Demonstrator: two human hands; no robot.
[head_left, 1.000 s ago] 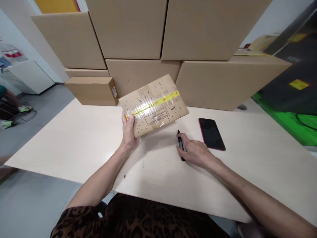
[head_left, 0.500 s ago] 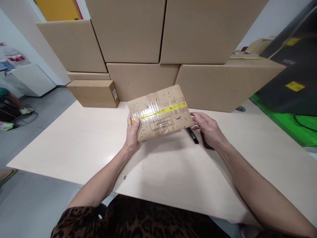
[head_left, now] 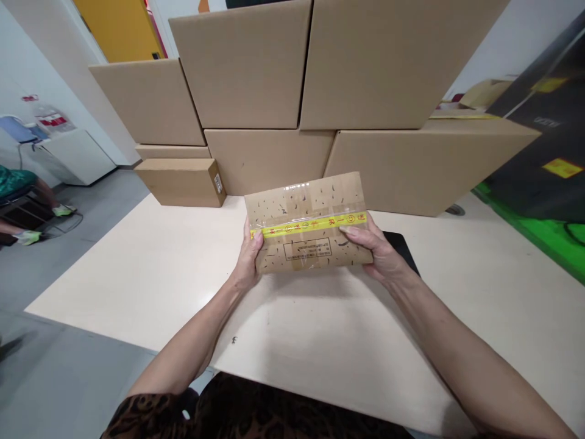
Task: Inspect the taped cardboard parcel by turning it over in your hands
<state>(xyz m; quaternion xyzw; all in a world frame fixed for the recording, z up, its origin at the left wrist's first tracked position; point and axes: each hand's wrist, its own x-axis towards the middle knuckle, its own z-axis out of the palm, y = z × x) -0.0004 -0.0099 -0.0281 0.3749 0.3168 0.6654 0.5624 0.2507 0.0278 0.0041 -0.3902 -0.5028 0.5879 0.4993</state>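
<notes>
Held above the table is a cardboard box [head_left: 306, 201], its face speckled with dark flecks and crossed by yellow tape [head_left: 311, 224] with red print. A printed rectangle [head_left: 307, 248] shows below the tape. My left hand [head_left: 249, 259] grips the box's left edge, thumb on the front. On the opposite edge my right hand [head_left: 377, 250] has closed too, its thumb lying just under the tape. Part of a flat black object [head_left: 403, 249] on the table shows behind my right wrist; the rest of it is hidden.
Large plain cartons [head_left: 269, 158] are stacked along the back of the pale table [head_left: 114, 274]. A smaller brown carton [head_left: 183, 183] with a label stands at back left. A big dark case [head_left: 539, 146] is at the right. A seated person's legs [head_left: 46, 192] show at far left.
My right hand has moved from beside the box's right corner to a grip on its right edge. The box is held more level, and the black knife-like item on the table is now out of sight.
</notes>
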